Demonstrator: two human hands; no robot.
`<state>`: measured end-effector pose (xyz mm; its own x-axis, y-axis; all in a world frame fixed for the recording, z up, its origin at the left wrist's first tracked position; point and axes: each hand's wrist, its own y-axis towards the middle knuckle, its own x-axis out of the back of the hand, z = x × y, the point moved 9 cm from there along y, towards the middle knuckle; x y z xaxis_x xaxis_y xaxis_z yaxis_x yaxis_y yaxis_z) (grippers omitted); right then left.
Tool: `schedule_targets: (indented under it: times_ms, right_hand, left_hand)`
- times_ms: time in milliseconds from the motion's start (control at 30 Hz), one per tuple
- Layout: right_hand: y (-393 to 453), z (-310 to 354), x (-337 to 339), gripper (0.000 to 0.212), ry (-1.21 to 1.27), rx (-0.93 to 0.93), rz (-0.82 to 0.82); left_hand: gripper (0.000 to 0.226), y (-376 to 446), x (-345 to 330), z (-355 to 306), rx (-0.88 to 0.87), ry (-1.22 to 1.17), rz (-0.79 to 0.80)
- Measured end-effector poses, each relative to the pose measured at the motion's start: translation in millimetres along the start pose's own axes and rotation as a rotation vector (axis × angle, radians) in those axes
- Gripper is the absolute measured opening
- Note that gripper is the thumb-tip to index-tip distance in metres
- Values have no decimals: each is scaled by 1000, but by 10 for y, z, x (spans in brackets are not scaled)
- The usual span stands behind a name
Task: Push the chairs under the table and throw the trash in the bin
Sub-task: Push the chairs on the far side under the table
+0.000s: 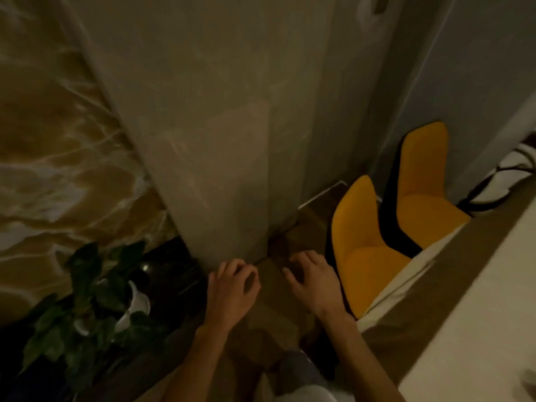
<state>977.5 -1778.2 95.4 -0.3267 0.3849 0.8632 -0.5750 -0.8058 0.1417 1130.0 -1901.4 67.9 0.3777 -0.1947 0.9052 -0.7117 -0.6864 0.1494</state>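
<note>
Both of my hands hang in front of me over the floor, low in the middle of the view, and neither one holds anything. My left hand has its fingers loosely curled inward, half closed around nothing. My right hand, just beside it, is open with the fingers spread and bent a little, palm down, apart from the chairs.

Far left, a wall panel with a brown and white marble pattern runs down to a dark ledge. Near left, a potted plant with dark green leaves stands in a white pot. A pale pillar fills the middle, coming down to the brown floor just beyond my fingertips.

Right of my right hand stand two yellow chairs with black edging. The nearer chair has its seat partly tucked under the edge of the table, which runs along the right side under a light cloth. The farther chair sits behind the first, close to the corner of the wall, its seat also reaching the table's edge. A white bag with dark straps lies at the far right. I cannot see any trash or bin.
</note>
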Motion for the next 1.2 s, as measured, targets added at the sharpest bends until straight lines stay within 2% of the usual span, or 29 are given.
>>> schedule_targets:
  times_ms: [100, 333, 667, 867, 1200]
  right_hand:
    - [228, -62, -97, 39, -33, -48, 31]
    - [993, -527, -110, 41, -52, -146, -20]
    - [2026, -1476, 383, 37, 12, -297, -150]
    - [2208, -1982, 615, 39, 36, -428, -233]
    - [2034, -2827, 795, 41, 67, -760, -391]
  left_hand:
    - [14, 317, -68, 21, -67, -18, 2]
    - [13, 1388, -304, -127, -156, -62, 43]
    - [25, 3100, -840, -974, -304, -64, 161]
    - [28, 3610, -1165, -1486, -437, -93, 253]
    - [32, 4094, -2022, -2335, -763, -138, 482]
